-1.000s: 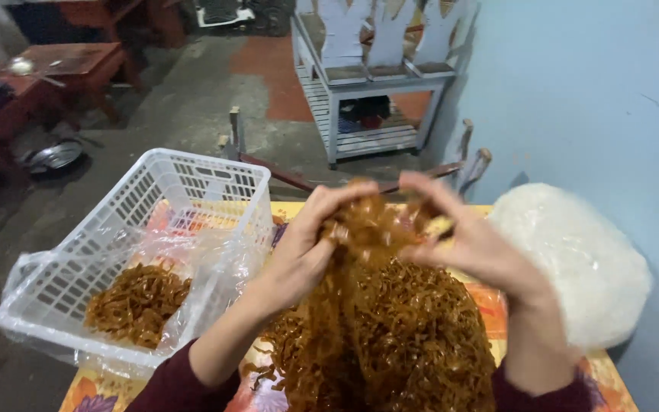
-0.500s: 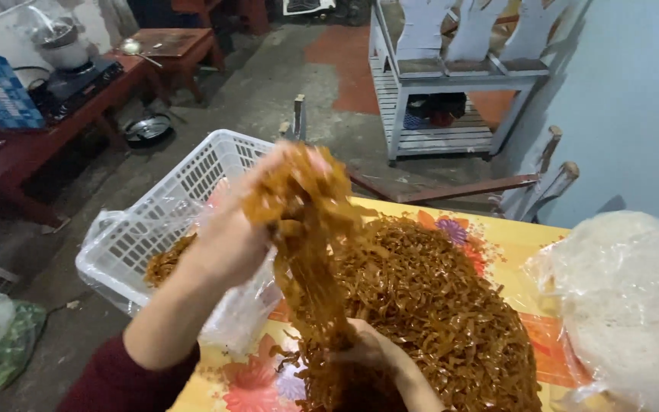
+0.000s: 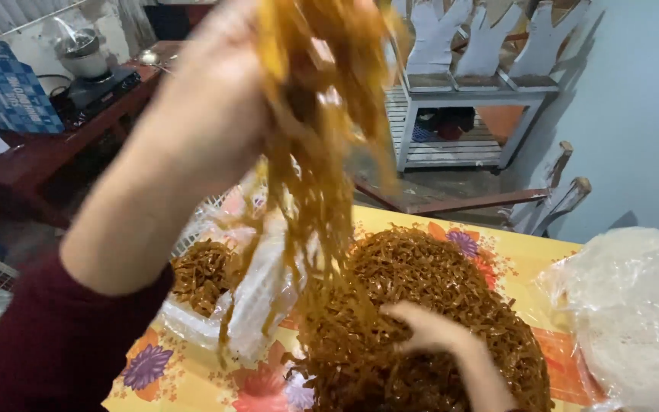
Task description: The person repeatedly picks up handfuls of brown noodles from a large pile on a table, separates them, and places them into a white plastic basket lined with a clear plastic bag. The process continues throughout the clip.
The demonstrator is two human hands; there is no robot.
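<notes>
Left hand (image 3: pixel 215 99) — fist around brown strips (image 3: pixel 322 152)

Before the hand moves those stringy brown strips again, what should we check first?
1. Left hand grips a bunch of strips lifted high: ok.
2. Bunch free of the pile: not ok, strands hang down and reach it.
3. Right hand rests on the pile: ok.
4. White basket beside the pile, with some strips inside: ok.
5. Room left in the basket: cannot tell, the arm hides most of it.
6. Clear bag at the right, apart from the pile: ok.
</notes>
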